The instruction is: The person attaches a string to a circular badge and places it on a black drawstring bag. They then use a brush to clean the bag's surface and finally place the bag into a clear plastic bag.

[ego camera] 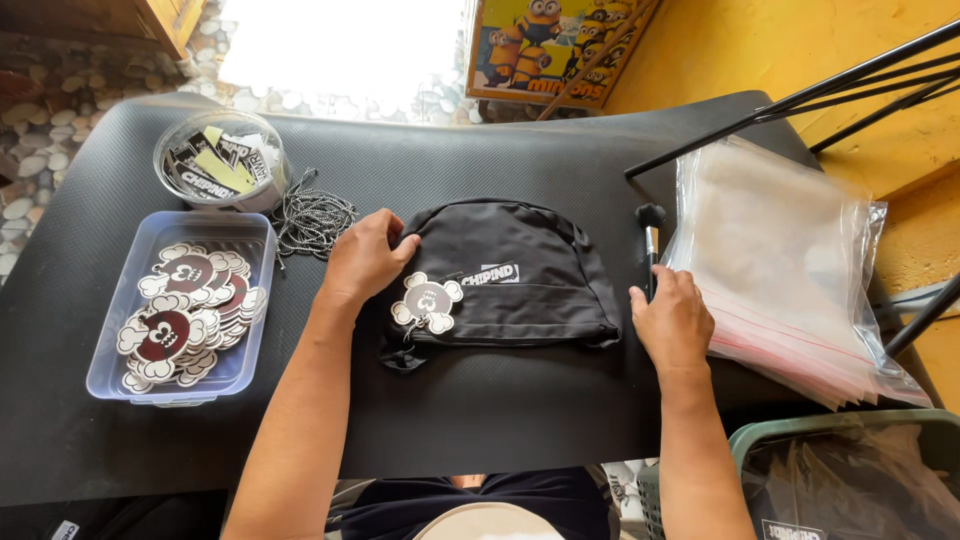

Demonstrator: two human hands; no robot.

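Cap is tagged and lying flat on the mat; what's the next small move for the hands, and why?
Probably slide the right hand onto the top clear zip bag and lift it. The black cap already carries its skull-shaped tag, the left hand steadies its edge, and the right rests empty beside the stack.

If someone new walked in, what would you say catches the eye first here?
The black cap in the middle of the dark mat, with a skull-shaped tag on it, between the left hand and right hand. Left, a clear tray holds more tags; right lies a stack of plastic bags.
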